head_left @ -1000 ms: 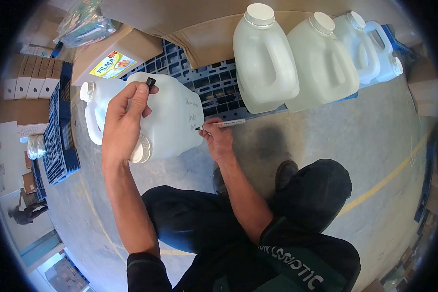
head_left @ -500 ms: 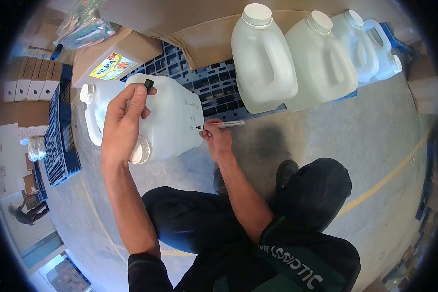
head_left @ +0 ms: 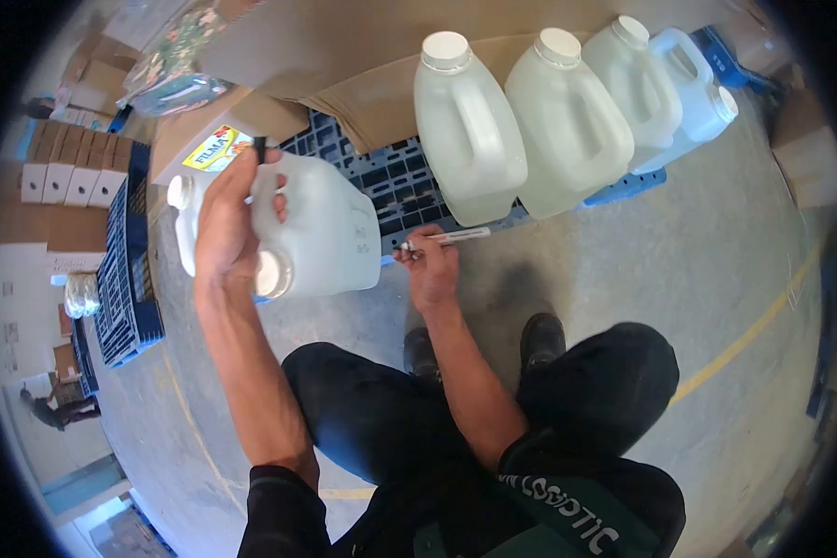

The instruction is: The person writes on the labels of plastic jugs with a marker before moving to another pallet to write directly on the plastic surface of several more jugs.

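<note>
A translucent white jug [head_left: 321, 232] lies on its side with its capped neck toward me and dark handwriting on its right-hand face. My left hand [head_left: 228, 223] is closed, pinching a black marker cap [head_left: 259, 149], with its other fingers at the jug's handle area. My right hand [head_left: 432, 270] grips a white marker [head_left: 465, 235], its dark tip pointing left, a short gap from the written face. Another white-capped jug [head_left: 182, 195] stands behind my left hand, mostly hidden.
Several full jugs [head_left: 470, 139] stand in a row on a blue plastic pallet [head_left: 400, 181] at the upper right. A cardboard box with a FILMA label [head_left: 216, 149] sits at upper left. Stacked blue pallets [head_left: 130, 270] stand farther left; a person [head_left: 60, 409] is in the distance.
The right hand with the marker has drawn back to the right, off the jug's written face. My left hand has tilted the jug slightly, still holding the cap. The view has shifted a little.
</note>
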A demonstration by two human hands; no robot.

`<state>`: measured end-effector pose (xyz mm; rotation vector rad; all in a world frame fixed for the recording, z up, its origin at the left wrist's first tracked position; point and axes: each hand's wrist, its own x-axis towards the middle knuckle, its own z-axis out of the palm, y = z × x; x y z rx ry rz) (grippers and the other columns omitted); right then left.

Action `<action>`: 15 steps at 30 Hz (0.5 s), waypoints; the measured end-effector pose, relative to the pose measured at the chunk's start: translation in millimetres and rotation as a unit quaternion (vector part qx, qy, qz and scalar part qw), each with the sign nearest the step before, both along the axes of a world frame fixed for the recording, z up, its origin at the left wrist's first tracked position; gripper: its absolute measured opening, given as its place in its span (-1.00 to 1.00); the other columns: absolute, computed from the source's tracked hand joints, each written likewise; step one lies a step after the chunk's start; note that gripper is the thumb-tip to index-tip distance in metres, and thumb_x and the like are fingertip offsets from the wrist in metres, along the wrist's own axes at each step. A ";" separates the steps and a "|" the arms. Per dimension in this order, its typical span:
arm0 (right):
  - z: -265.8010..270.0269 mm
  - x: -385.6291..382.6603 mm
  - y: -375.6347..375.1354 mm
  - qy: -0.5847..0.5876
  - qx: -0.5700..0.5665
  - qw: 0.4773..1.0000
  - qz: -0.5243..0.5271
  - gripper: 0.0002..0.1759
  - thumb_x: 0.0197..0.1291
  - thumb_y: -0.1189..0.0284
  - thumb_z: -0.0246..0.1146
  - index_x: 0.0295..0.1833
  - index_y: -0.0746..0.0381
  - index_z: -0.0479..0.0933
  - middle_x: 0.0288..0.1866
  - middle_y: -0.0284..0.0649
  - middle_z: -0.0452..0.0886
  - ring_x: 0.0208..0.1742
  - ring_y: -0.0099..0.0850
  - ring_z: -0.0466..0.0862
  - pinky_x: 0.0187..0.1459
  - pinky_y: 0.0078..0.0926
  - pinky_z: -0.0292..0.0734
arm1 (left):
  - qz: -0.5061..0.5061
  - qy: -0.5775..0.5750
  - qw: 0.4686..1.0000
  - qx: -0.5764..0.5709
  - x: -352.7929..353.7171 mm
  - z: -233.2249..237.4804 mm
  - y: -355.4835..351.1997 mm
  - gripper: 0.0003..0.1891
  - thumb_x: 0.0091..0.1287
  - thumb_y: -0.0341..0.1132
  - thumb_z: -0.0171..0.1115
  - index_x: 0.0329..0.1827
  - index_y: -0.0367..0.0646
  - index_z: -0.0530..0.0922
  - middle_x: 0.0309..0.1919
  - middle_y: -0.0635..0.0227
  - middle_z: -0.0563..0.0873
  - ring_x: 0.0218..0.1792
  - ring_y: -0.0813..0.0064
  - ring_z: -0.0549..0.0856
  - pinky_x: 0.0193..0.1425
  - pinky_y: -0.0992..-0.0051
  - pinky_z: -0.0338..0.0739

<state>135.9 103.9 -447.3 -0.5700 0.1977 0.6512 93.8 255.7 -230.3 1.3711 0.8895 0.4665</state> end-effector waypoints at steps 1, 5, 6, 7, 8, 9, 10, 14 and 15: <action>6.1 1.9 -4.0 -0.004 0.007 1.000 0.009 -0.94 0.12 0.50 0.21 -0.31 0.24 0.47 -0.47 -0.31 0.45 -0.46 -0.52 0.48 -0.23 -0.34 0.59 | -0.018 -0.017 1.000 0.002 5.5 0.8 -4.5 -0.68 0.47 -0.15 0.09 -0.04 -0.26 0.58 -0.34 0.30 0.58 -0.46 0.56 0.53 -0.39 0.58 0.48; 28.5 11.5 -27.2 -0.075 0.030 0.996 -0.025 -0.92 0.11 0.50 0.21 -0.33 0.27 0.46 -0.42 -0.27 0.48 -0.43 -0.50 0.50 -0.27 -0.47 0.55 | -0.036 -0.063 0.997 -0.006 27.3 -9.0 -6.8 -0.67 0.48 -0.12 0.08 -0.02 -0.24 0.56 -0.32 0.24 0.59 -0.41 0.53 0.56 -0.34 0.53 0.53; 36.9 16.6 -33.2 -0.093 0.035 0.994 -0.037 -0.92 0.11 0.50 0.21 -0.33 0.28 0.46 -0.42 -0.26 0.48 -0.43 -0.50 0.50 -0.29 -0.50 0.54 | -0.036 -0.086 0.996 -0.012 35.3 -13.0 -5.6 -0.67 0.49 -0.14 0.06 -0.01 -0.26 0.56 -0.33 0.25 0.59 -0.42 0.53 0.56 -0.35 0.53 0.53; 46.2 21.7 -40.1 -0.096 0.040 0.994 -0.026 -0.92 0.11 0.50 0.21 -0.33 0.28 0.46 -0.42 -0.26 0.48 -0.43 -0.50 0.50 -0.29 -0.50 0.54 | -0.035 -0.109 0.993 -0.018 42.0 -15.3 -5.6 -0.67 0.50 -0.15 0.05 -0.01 -0.28 0.55 -0.34 0.26 0.59 -0.42 0.53 0.55 -0.35 0.53 0.53; 56.1 26.9 -47.4 -0.123 0.052 0.991 -0.008 -0.92 0.12 0.50 0.20 -0.33 0.28 0.46 -0.42 -0.26 0.48 -0.44 -0.50 0.50 -0.30 -0.50 0.54 | -0.024 -0.112 0.993 -0.013 48.2 -13.8 -10.6 -0.67 0.50 -0.15 0.05 -0.01 -0.28 0.55 -0.34 0.26 0.59 -0.42 0.53 0.55 -0.35 0.53 0.53; 63.1 31.9 -53.1 -0.149 0.063 0.987 0.009 -0.91 0.13 0.49 0.19 -0.33 0.29 0.46 -0.42 -0.25 0.48 -0.44 -0.51 0.50 -0.31 -0.51 0.53 | -0.024 -0.118 0.993 -0.007 55.2 -12.6 -16.0 -0.67 0.50 -0.16 0.04 -0.01 -0.29 0.55 -0.34 0.28 0.59 -0.42 0.52 0.55 -0.34 0.53 0.53; 66.3 37.1 -58.7 -0.151 0.068 0.986 0.019 -0.91 0.13 0.49 0.19 -0.33 0.29 0.46 -0.42 -0.25 0.48 -0.44 -0.51 0.50 -0.31 -0.51 0.53 | -0.025 -0.122 0.992 -0.001 58.8 -10.7 -15.9 -0.67 0.51 -0.16 0.03 -0.01 -0.31 0.55 -0.34 0.29 0.60 -0.42 0.52 0.55 -0.33 0.53 0.53; 76.8 39.2 -60.0 -0.297 0.059 0.942 0.148 -0.88 0.15 0.47 0.26 -0.30 0.28 0.47 -0.36 -0.27 0.51 -0.38 -0.56 0.50 -0.32 -0.56 0.48 | -0.017 -0.268 0.956 0.120 53.8 14.5 -11.3 -0.65 0.51 -0.15 0.02 -0.01 -0.33 0.55 -0.06 0.12 0.66 -0.03 0.22 0.70 -0.01 0.40 0.61; 80.2 36.0 -57.4 -0.339 0.038 0.923 0.176 -0.87 0.14 0.49 0.30 -0.26 0.30 0.50 -0.31 -0.27 0.54 -0.35 -0.59 0.52 -0.32 -0.60 0.47 | -0.032 -0.265 0.957 0.112 34.0 35.3 -6.7 -0.63 0.52 -0.14 0.02 0.03 -0.34 0.53 0.08 0.08 0.63 0.15 0.12 0.64 0.17 0.26 0.55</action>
